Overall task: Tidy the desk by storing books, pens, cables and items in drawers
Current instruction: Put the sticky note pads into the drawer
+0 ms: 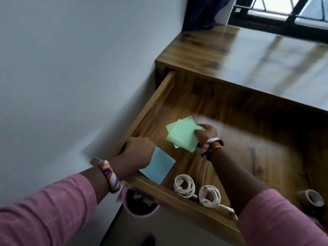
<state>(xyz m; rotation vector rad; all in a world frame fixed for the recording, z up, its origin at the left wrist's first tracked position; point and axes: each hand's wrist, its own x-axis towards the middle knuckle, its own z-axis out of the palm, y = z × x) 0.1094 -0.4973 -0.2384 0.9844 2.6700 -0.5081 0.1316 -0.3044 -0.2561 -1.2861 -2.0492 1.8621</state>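
Green square paper notes (182,134) sit mid-frame inside the open wooden drawer (177,197), pinched by the right hand (205,133). Left hand (140,150) curls over the drawer's left wall, beside a blue square note pad (158,166); two coiled white cables (197,191) lie lower centre.

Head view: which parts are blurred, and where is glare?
Head view: the brown wooden desk top is smeared by motion blur and carries pale window glare; the right hand gripping pale green paper notes is fairly sharp; the wide lens bends the open wooden drawer.
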